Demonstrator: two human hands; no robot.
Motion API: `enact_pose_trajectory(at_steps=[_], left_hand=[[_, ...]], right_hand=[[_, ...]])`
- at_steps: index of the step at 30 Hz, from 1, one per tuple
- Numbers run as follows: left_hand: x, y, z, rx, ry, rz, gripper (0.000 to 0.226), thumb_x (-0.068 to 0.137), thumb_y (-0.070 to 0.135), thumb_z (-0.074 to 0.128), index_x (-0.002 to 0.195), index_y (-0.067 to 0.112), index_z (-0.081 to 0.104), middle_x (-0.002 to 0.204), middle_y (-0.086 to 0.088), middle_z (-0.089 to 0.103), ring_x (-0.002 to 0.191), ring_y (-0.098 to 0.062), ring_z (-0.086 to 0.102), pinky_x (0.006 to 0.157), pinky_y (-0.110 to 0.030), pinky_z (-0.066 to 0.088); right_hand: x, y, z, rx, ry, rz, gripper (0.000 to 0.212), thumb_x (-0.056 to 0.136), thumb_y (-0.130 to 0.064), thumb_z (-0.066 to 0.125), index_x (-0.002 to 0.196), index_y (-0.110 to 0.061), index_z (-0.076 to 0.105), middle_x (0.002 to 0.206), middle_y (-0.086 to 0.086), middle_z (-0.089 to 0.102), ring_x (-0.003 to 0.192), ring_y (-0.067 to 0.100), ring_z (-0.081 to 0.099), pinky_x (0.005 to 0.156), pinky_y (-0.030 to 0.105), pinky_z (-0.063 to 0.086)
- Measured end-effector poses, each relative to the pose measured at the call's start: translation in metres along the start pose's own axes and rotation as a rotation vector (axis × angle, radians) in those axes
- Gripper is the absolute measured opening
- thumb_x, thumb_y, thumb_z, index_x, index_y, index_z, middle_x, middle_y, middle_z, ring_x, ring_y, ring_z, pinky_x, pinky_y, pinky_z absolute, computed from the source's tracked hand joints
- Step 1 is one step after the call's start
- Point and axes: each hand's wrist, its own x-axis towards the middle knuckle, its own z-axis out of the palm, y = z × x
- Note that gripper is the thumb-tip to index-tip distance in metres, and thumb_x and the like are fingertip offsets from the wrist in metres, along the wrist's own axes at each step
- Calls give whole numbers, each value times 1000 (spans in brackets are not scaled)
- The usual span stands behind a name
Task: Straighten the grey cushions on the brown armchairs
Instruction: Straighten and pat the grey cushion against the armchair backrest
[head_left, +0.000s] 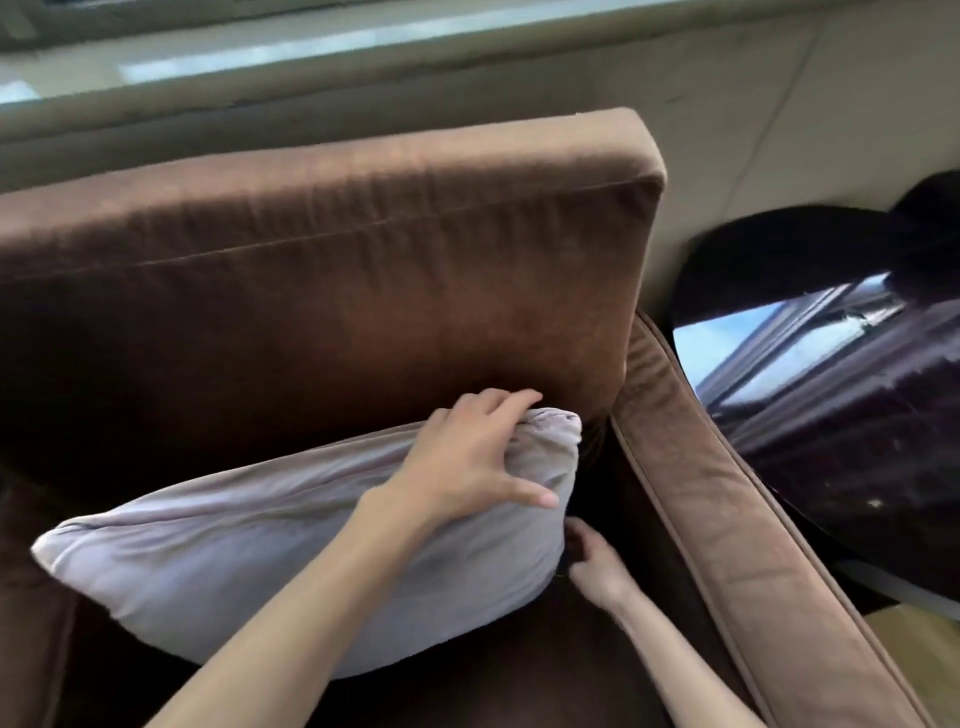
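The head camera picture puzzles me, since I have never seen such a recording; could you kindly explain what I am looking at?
There is no machine here: a camera worn on a person's head looks down at their two bare hands. Below is a brown armchair with a grey cushion lying tilted on its seat. The left hand grips the cushion's upper right corner, its fingers curled over the top. The right hand reaches to the cushion's lower right edge, beside the padded armrest. A dark glossy table stands to the right.
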Motion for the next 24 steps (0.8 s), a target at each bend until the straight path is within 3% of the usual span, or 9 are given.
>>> enact_pose_trajectory(at_steps=[2, 4, 6, 9, 14, 16, 19, 22, 24], left_hand=[[13, 12, 10, 117, 26, -2, 83, 66, 68, 72, 138, 36, 44, 133, 10, 54, 125, -17, 48, 95, -40, 42], [20, 17, 11, 149, 144, -30, 47, 74, 55, 69, 113, 32, 58, 108, 10, 60, 108, -16, 57, 79, -35, 43], [21, 15, 6, 93, 237, -73, 26, 79, 43, 69, 98, 27, 63, 96, 9, 62, 96, -13, 61, 72, -36, 48], [18, 7, -2, -24, 353, -115, 13, 77, 23, 71, 89, 25, 65, 87, 11, 65, 86, -7, 61, 65, -35, 48], [18, 0, 4, -133, 410, -113, 24, 71, 7, 66, 83, 28, 64, 81, 14, 66, 82, -4, 60, 63, -35, 49], [22, -1, 8, -151, 421, -95, 24, 70, 9, 68, 84, 28, 65, 81, 14, 65, 81, -3, 60, 65, -38, 51], [23, -2, 5, -186, 323, -55, 31, 71, 37, 77, 98, 35, 64, 94, 17, 65, 92, -4, 60, 78, -42, 53], [10, -12, -5, -211, 254, -39, 60, 72, 60, 70, 125, 34, 58, 117, 15, 60, 106, -5, 56, 93, -36, 50], [-14, -34, -12, -171, 278, -69, 66, 72, 68, 64, 125, 29, 61, 117, 14, 61, 106, -3, 56, 94, -29, 48]], right_hand=[[10, 9, 6, -183, -89, 29, 80, 63, 0, 59, 140, -20, 54, 135, 5, 64, 132, 24, 55, 105, 36, 50], [17, 12, 8, -287, -124, 83, 83, 67, -10, 71, 146, -21, 47, 145, 5, 54, 136, 27, 48, 108, 37, 46], [19, 11, 8, -411, -108, 75, 60, 79, -22, 73, 136, -23, 55, 137, 5, 54, 132, 28, 48, 106, 35, 44], [10, 18, 4, -504, -19, 13, 8, 86, -28, 65, 93, -27, 64, 107, 1, 66, 111, 25, 62, 89, 34, 48], [-6, 47, 11, -465, 88, -3, 25, 81, -10, 48, 95, -19, 68, 86, -11, 58, 84, 8, 58, 75, 21, 43], [-3, 49, 13, -439, 103, 19, 24, 86, -7, 48, 97, -17, 67, 93, -8, 58, 88, 10, 57, 74, 20, 37], [5, 51, 10, -460, 88, 45, 5, 88, -15, 60, 92, -12, 61, 103, 6, 62, 103, 24, 57, 82, 32, 45], [4, 37, -1, -293, 140, 46, 27, 87, -3, 57, 113, -10, 64, 115, 9, 66, 116, 27, 58, 89, 31, 46], [-4, 4, -15, -71, 259, -21, 33, 90, 7, 50, 116, -7, 65, 112, 8, 68, 115, 27, 63, 89, 27, 43]])
